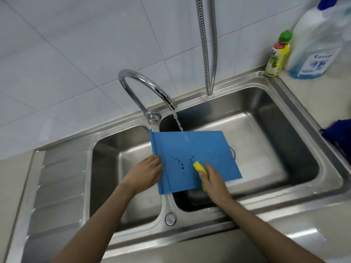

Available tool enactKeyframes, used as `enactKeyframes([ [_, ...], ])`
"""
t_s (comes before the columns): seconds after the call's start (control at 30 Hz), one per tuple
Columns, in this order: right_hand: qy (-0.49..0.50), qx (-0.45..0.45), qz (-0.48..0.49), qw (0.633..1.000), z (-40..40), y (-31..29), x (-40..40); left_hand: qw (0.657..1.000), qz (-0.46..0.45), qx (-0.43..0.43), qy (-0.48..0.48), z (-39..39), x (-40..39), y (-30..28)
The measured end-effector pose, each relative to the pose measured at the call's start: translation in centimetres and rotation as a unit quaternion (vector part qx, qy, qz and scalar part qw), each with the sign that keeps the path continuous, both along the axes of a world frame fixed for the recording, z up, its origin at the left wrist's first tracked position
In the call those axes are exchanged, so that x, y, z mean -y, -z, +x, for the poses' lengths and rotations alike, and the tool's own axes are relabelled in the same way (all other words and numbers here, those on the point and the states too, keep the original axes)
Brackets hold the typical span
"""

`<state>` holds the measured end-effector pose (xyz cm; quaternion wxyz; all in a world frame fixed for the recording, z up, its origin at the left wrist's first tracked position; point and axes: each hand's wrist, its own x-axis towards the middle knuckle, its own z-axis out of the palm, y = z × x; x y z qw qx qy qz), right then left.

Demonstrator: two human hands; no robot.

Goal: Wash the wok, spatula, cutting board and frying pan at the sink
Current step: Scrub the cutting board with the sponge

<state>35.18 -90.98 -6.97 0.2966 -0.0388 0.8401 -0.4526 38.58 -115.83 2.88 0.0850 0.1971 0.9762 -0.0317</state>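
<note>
Flat blue plastic cutting board (191,160) sat across the divider of the double-bowl stainless steel sink (322,168), tilted, w/ most of it over the right bowl and its left edge over the left bowl. L hand (146,172) gripped the board's left edge, fingers closed on it, thumb on top. R hand (212,180) held a yellow rectangular sponge (199,168), fingers wrapped around it, sponge pressed to the board's upper face near its middle. Dark spots (181,164) were on the board just left of the sponge. Curved chrome tap (144,88) at the back ran a thin stream of water (180,128) onto the board's far part. A dark item lay in the right bowl under the board's near edge; type could not be told. On the bench at right rear: small yellow bottle w/ green cap (278,54), beside it a large clear bottle of blue liquid (319,40). Blue cloth-like item (338,133) at right edge. Metal flexible hose (208,44) hung down the white tiled wall.
</note>
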Motion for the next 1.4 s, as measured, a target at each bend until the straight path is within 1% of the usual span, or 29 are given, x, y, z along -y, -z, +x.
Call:
enactKeyframes([
  [0.07,0.025,-0.037,0.004,0.999,1.6,0.0,2.1,1.0,0.023,-0.003,0.013,-0.3,0.5,0.3],
  [0.2,0.058,-0.121,0.061,0.989,3.0,-0.4,6.2,0.997,0.062,-0.022,0.041,-0.2,1.8,1.6],
  [0.3,0.081,-0.16,0.082,0.98,3.6,-0.5,8.7,0.993,0.082,-0.05,0.067,0.0,2.7,2.4],
  [0.37,0.079,-0.185,0.11,0.973,4.1,-0.2,9.8,0.99,0.088,-0.064,0.084,0.0,3.0,2.7],
  [0.43,0.055,-0.231,0.14,0.961,4.5,0.1,10.5,0.987,0.093,-0.078,0.103,-0.2,3.2,2.9],
  [0.5,-0.002,-0.269,0.148,0.952,4.4,0.5,10.9,0.985,0.099,-0.083,0.112,-0.5,3.5,3.2],
  [0.57,-0.059,-0.283,0.145,0.946,4.0,1.1,10.9,0.984,0.111,-0.087,0.112,-0.6,3.7,3.6],
  [0.63,-0.08,-0.27,0.137,0.95,3.3,1.3,10.6,0.982,0.131,-0.086,0.109,-0.7,4.0,4.3],
  [0.7,-0.069,-0.233,0.125,0.962,2.4,2.1,9.9,0.98,0.148,-0.085,0.104,-0.7,4.2,4.8],
  [0.77,-0.008,-0.182,0.129,0.975,0.7,3.5,8.6,0.979,0.158,-0.083,0.102,-0.8,4.4,5.1],
  [0.83,0.072,-0.11,0.155,0.979,-2.0,6.1,6.4,0.979,0.157,-0.083,0.104,-0.8,4.4,5.1],
  [0.9,0.131,-0.035,0.19,0.972,-4.8,8.2,3.6,0.98,0.153,-0.081,0.101,-0.6,4.3,5.2],
  [0.97,0.156,0.003,0.201,0.967,-6.6,9.3,1.3,0.981,0.15,-0.077,0.099,-0.5,4.2,5.4],
  [1.07,0.179,0.02,0.186,0.966,-7.4,9.1,1.2,0.982,0.138,-0.092,0.094,-0.4,4.0,5.3],
  [1.13,0.191,0.011,0.148,0.97,-6.4,7.4,3.0,0.982,0.127,-0.104,0.09,-0.4,3.8,5.2],
  [1.17,0.181,-0.004,0.119,0.976,-5.4,6.2,4.4,0.983,0.123,-0.107,0.089,-0.3,3.7,5.2],
  [1.27,0.084,-0.054,0.032,0.995,-2.1,2.8,9.5,0.983,0.118,-0.106,0.094,-0.2,3.7,4.9],
  [1.33,0.025,-0.111,-0.02,0.993,-0.5,1.0,12.3,0.982,0.125,-0.104,0.097,-0.2,3.7,4.6],
  [1.4,0.002,-0.161,-0.053,0.986,-0.1,0.4,13.2,0.981,0.13,-0.105,0.102,-0.3,3.8,4.5],
])
